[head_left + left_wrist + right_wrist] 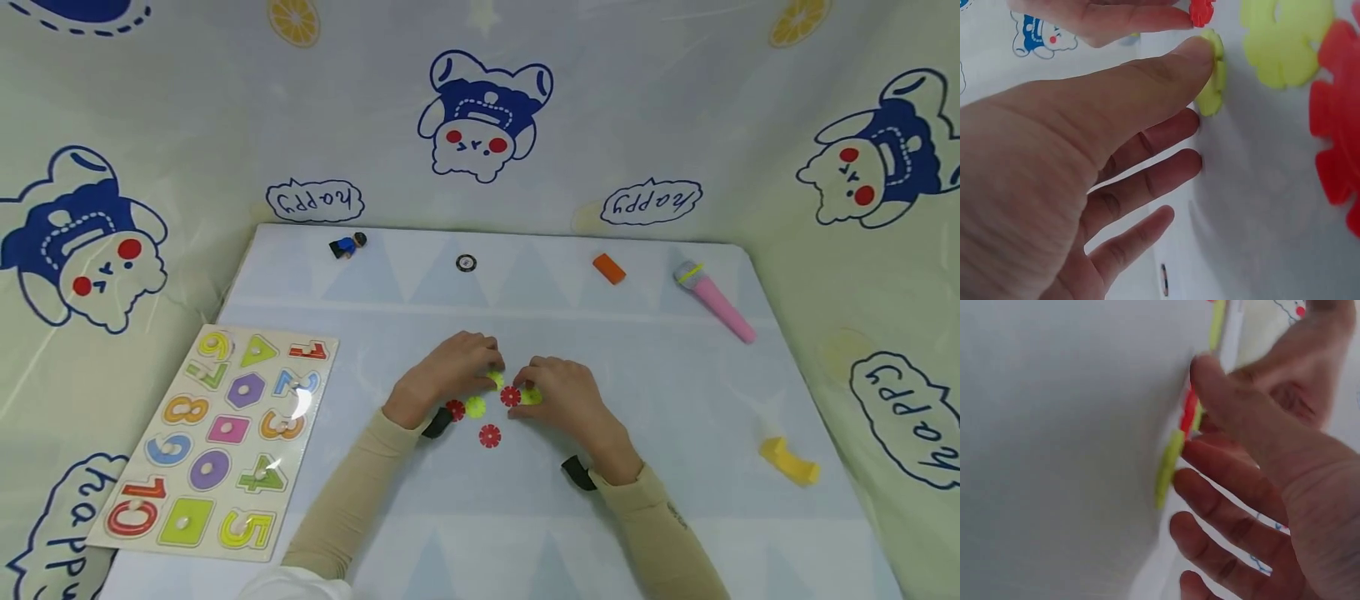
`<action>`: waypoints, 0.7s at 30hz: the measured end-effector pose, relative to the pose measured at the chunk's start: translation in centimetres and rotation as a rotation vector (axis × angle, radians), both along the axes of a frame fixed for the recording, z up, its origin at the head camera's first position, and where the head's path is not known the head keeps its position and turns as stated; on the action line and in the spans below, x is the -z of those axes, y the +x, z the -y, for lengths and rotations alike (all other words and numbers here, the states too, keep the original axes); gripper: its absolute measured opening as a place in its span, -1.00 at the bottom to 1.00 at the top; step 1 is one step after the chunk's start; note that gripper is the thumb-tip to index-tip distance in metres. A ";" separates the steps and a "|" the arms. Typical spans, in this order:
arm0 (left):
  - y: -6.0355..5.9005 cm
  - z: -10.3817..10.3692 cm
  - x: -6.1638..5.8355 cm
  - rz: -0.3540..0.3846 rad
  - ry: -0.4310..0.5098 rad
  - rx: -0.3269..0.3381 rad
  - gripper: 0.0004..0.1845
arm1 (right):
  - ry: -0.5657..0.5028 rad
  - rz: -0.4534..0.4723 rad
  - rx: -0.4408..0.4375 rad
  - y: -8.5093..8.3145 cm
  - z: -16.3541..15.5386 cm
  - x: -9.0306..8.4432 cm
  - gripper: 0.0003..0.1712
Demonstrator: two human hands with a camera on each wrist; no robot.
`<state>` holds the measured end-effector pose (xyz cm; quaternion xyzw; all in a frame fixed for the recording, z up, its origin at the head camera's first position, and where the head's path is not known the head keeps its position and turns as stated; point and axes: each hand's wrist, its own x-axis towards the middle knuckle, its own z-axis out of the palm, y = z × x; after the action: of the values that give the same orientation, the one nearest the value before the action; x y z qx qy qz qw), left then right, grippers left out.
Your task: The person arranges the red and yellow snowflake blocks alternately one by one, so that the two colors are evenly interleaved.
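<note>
Small notched interlocking discs in red and yellow-green lie between the hands at the middle of the table. My left hand (459, 367) pinches a yellow-green disc (1215, 81) between thumb and fingers. Just to its right, my right hand (564, 393) has thumb and forefinger around a red disc (511, 396). A second yellow-green disc (532, 396) is partly hidden under the right fingers. Nearer my body are a yellow-green disc (476, 407), a red disc (490, 436) and another red disc (455, 409) close to the left wrist.
A number-and-shape puzzle board (225, 433) lies at the left. Along the far edge are a toy figure (347, 245), a round black-and-white piece (466, 263), an orange block (609, 268) and a pink toy microphone (720, 307). A yellow curved piece (789, 461) is at the right.
</note>
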<state>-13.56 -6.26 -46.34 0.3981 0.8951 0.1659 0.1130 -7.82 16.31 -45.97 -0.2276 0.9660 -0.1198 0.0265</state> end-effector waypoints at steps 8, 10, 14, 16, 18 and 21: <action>0.1 0.3 -0.2 -0.006 0.027 -0.007 -0.73 | -0.020 -0.048 0.009 0.3 0.1 0.4 -0.62; 0.1 0.4 -0.3 0.010 0.023 -0.007 -0.71 | -0.026 -0.057 0.001 0.3 0.1 0.4 -0.64; 0.2 0.5 -0.3 0.036 0.016 -0.008 -0.70 | -0.020 -0.056 -0.011 0.3 0.2 0.4 -0.65; 0.3 0.6 -0.3 0.048 0.025 -0.015 -0.71 | -0.010 -0.049 -0.016 0.3 0.3 0.4 -0.65; 0.4 0.6 -0.2 0.051 0.035 -0.021 -0.71 | 0.000 -0.048 -0.021 0.2 0.3 0.5 -0.65; 0.4 0.6 -0.2 0.046 0.041 -0.023 -0.72 | 0.009 -0.057 -0.032 0.2 0.4 0.5 -0.66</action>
<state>-13.16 -6.82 -46.19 0.3861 0.8932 0.1945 0.1236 -7.64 15.91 -46.47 -0.2464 0.9631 -0.1086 0.0021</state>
